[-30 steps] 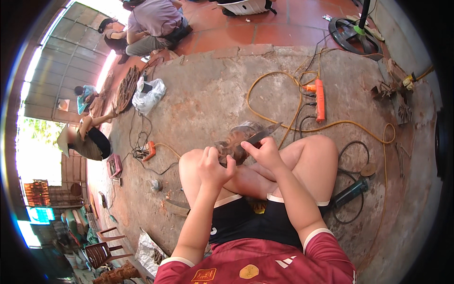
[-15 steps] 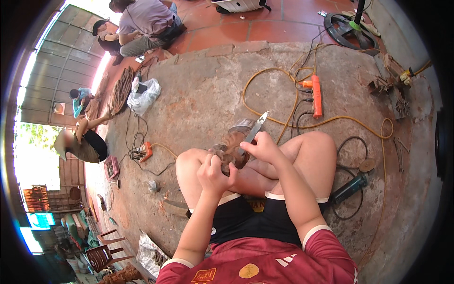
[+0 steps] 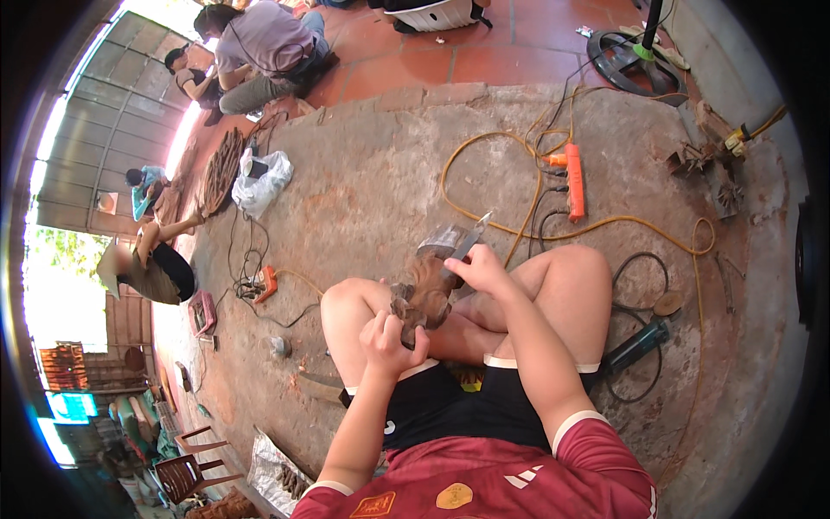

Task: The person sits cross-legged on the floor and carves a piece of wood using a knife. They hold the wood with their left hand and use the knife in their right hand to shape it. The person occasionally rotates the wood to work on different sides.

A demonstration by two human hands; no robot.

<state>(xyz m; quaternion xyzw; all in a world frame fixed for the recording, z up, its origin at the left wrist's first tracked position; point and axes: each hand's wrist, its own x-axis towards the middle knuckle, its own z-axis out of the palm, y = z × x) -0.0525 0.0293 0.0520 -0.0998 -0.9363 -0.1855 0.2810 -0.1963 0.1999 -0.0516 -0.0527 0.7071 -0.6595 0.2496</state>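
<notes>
Above my crossed legs, my left hand (image 3: 394,342) is closed round the near end of a brown carved wooden piece (image 3: 424,290), which has rounded, knobbly shapes. My right hand (image 3: 481,268) grips a flat grey knife-like blade (image 3: 468,240), its pale, pointed tip facing away from me. That hand lies against the right side of the carving. Whether the blade's lower part touches the wood is hidden by my fingers. Just beyond the carving's far end shows a greyish, shiny, rounded object (image 3: 443,237); I cannot tell its kind.
An orange power strip (image 3: 576,182) with a yellow cord lies ahead on the right. Another orange socket block (image 3: 266,284) is at left. A dark green power tool (image 3: 640,344) rests beside my right knee. A white plastic bag (image 3: 264,183) lies far left, near other seated people.
The carving has turned a little in my left hand, showing more of its near end. The blade's tip has dipped slightly, and my right hand has shifted a bit to the right.
</notes>
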